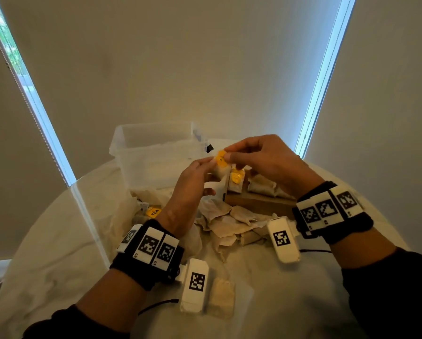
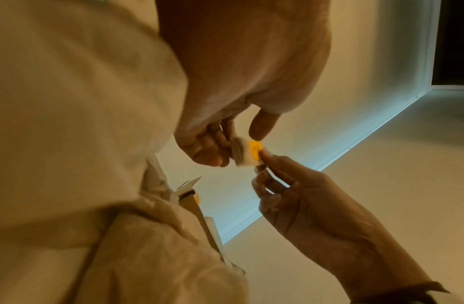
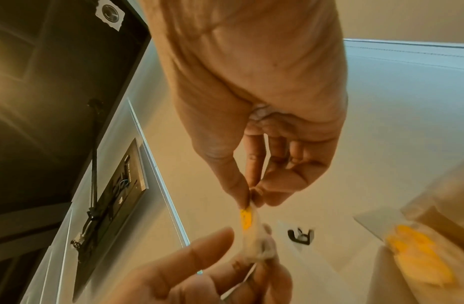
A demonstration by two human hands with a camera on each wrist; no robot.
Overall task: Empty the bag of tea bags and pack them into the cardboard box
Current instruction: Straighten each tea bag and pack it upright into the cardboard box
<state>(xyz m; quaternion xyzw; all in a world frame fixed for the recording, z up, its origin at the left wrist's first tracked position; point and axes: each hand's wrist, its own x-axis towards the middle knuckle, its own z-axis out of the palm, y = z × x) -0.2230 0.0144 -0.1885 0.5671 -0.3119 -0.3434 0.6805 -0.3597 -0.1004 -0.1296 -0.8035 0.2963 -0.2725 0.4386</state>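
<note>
Both hands hold one tea bag (image 1: 219,169) up above the cardboard box (image 1: 258,204). My right hand (image 1: 227,155) pinches its top by the yellow tag (image 1: 221,160). My left hand (image 1: 211,165) grips its lower part in curled fingers, thumb standing off. The left wrist view shows the tea bag (image 2: 243,153) between the left fingers (image 2: 212,148) and the right hand (image 2: 290,195). In the right wrist view the right hand's pinch (image 3: 251,197) is on the bag's top edge. Several tea bags (image 1: 236,180) stand in the box. A crumpled bag (image 1: 136,211) lies left, a "TEA" tag inside.
Several loose tea bags (image 1: 229,222) lie heaped on the cloth-covered table (image 1: 58,253) in front of the box. One more tea bag (image 1: 222,297) lies near the front. A clear plastic tub (image 1: 156,152) stands behind the hands. Window blinds close the back.
</note>
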